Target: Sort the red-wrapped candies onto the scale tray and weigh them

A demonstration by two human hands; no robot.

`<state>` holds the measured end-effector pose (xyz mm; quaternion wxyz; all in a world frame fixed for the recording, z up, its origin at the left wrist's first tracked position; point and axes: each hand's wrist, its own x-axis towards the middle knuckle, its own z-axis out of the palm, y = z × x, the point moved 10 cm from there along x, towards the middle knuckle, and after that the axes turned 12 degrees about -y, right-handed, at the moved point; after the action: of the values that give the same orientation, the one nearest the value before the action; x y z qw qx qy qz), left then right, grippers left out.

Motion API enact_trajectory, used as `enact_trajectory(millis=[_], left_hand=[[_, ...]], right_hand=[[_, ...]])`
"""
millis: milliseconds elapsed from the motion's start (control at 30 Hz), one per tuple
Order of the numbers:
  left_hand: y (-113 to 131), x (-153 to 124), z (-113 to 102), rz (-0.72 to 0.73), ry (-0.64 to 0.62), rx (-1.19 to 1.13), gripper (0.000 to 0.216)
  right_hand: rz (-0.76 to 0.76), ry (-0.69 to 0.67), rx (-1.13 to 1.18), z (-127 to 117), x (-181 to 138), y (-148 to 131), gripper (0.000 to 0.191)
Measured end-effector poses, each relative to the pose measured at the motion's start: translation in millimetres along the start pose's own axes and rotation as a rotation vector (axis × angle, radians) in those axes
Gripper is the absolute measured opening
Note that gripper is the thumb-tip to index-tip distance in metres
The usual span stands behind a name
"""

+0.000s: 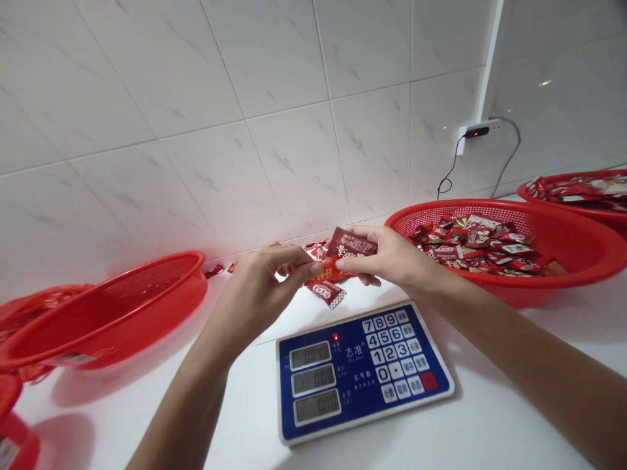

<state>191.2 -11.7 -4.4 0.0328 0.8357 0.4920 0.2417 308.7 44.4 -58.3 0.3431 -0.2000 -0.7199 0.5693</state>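
Note:
Between both hands is a small orange-red snack packet (325,269). My left hand (267,287) pinches its left end between thumb and fingers. My right hand (386,254) presses a thumb on its right end and also holds a dark red snack packet (349,243) behind it. Just below my fingers is another red packet with a checked edge (327,294); I cannot tell whether it is held or lying there. More red packets (318,248) show partly behind my hands. A blue digital scale (353,385) with a keypad and lit displays lies in front of me.
Red plastic baskets flank the scale: one on the left (181,300), and one on the right (588,261) full of small wrapped snacks. Farther right, another basket (578,207) holds packets. A power strip (482,132) with cables hangs on the tiled wall.

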Motion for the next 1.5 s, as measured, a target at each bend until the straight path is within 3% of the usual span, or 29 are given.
enact_trajectory(millis=[133, 267, 433, 533, 633, 767, 867, 1000, 1133, 1333, 1500], left_hand=[[-2, 4, 11, -0.037, -0.047, -0.021, 0.033], [-21, 7, 17, -0.154, -0.022, -0.005, 0.033], [-35, 8, 35, -0.228, -0.163, 0.035, 0.038], [-35, 10, 40, -0.216, -0.106, -0.048, 0.041], [-38, 12, 41, -0.217, -0.010, -0.080, 0.028], [-42, 4, 22, -0.256, 0.092, -0.076, 0.021], [-29, -5, 0, -0.200, 0.159, -0.153, 0.023], [4, -7, 2, -0.008, 0.045, -0.318, 0.025], [10, -5, 7, -0.014, 0.032, -0.299, 0.024], [5, -2, 21, -0.022, -0.122, -0.418, 0.027], [10, -4, 17, -0.002, -0.112, -0.406, 0.020]], right_hand=[[0.025, 0.026, -0.031, -3, 2, 5, 0.014], [0.056, 0.106, -0.063, -23, 2, 7, 0.009], [0.095, 0.117, 0.025, -36, -3, 3, 0.010], [0.140, 0.099, -0.055, -35, -5, 1, 0.010], [0.201, 0.062, -0.214, -33, -4, 4, 0.007], [0.224, 0.084, -0.236, -38, -6, 9, 0.012], [0.108, 0.037, -0.118, -27, -5, -1, 0.012], [-0.081, -0.086, 0.048, 2, -5, -20, 0.011], [-0.065, -0.129, 0.060, 17, -2, -14, 0.019], [0.001, -0.157, 0.063, 23, 1, 3, 0.033], [-0.013, -0.173, 0.041, 29, -2, -3, 0.029]])
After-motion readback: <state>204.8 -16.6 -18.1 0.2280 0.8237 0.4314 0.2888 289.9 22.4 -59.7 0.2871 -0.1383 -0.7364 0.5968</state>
